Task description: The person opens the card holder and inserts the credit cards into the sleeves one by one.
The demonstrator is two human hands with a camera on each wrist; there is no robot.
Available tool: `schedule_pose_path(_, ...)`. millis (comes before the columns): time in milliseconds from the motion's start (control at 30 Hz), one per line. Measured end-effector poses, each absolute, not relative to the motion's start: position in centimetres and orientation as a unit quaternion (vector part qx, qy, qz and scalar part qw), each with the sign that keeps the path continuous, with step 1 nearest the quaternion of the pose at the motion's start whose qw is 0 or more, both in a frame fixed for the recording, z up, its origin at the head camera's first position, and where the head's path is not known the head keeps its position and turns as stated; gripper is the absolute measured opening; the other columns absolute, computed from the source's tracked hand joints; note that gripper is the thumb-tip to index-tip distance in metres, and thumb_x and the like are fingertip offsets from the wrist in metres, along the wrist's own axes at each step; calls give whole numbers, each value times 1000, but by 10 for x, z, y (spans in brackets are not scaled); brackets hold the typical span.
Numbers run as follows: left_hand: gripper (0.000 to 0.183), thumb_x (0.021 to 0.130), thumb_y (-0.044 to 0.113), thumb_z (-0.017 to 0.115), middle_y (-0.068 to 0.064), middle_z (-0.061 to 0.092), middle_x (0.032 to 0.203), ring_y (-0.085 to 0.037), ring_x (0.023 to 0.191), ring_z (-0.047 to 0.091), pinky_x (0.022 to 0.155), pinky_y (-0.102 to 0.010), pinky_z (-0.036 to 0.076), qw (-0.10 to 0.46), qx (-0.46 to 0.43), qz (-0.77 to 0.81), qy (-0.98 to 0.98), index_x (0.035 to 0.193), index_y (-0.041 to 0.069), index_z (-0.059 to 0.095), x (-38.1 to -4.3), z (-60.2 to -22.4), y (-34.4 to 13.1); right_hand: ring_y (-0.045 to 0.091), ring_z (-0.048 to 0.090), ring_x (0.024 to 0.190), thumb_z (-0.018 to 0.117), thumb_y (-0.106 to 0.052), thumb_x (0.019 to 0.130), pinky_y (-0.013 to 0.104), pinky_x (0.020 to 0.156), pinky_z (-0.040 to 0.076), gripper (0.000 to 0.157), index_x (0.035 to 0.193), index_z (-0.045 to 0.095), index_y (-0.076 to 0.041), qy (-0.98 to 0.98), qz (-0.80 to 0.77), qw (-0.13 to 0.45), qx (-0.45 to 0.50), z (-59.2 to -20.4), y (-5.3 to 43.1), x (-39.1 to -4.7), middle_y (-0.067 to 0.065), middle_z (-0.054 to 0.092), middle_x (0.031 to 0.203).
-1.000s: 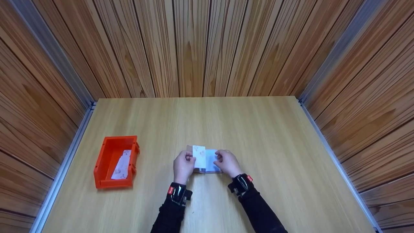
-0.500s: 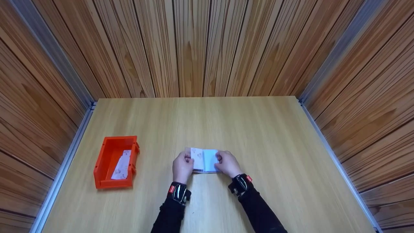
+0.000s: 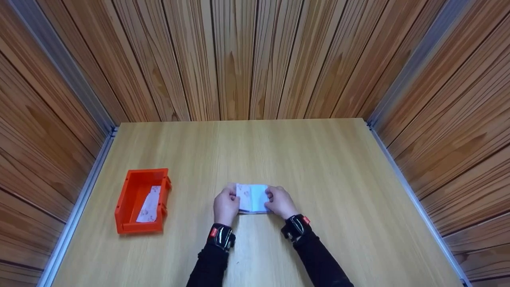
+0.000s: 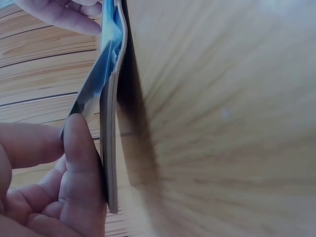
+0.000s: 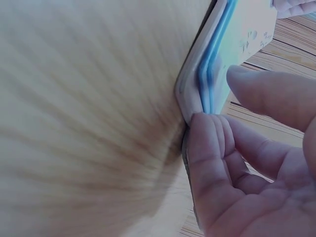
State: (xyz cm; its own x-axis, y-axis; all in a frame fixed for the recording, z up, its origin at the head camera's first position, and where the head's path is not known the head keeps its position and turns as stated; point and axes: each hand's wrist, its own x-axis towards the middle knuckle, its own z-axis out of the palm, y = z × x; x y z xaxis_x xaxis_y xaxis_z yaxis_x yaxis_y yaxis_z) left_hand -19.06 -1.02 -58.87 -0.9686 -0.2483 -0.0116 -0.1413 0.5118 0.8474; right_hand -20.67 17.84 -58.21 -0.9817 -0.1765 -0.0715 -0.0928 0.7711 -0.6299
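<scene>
Low in the middle of the table lies a small folded-open booklet-like holder (image 3: pixel 259 198), brown outside and light blue inside. Over its left part is a pale patterned card (image 3: pixel 243 197), its inner end against the blue layers. My left hand (image 3: pixel 226 205) pinches the card between thumb and forefinger, the other fingers lying along the brown cover (image 4: pixel 111 148). At the opposite side, my right hand (image 3: pixel 281 201) grips the holder's edge. Its fingers (image 5: pixel 212 148) curl behind the blue layers (image 5: pixel 210 74), and the thumb is at the front.
A red open-topped bin (image 3: pixel 124 199) stands on the table to the left, with another pale patterned piece (image 3: pixel 150 205) lying inside. Wood-plank walls with metal edge strips enclose the table (image 3: pixel 338 167) at the back and sides.
The card has shifted left and come down flatter over the holder's left part, covering the brown strip there. My left hand moves slightly with it, while the right hand stays nearly still.
</scene>
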Motion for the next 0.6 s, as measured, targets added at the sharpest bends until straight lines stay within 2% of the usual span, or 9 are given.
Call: schedule_pose_path(600,7,82,-2,69,-6,62,77,-24,74,59,68,-38,49,65,106,-477,-870,89,-1,66,-191,-590,-4,21,54,85,75,0,75,38,79,47,35,108,65,4,940,-328,47,-82,-586,180,-207,6,56,91)
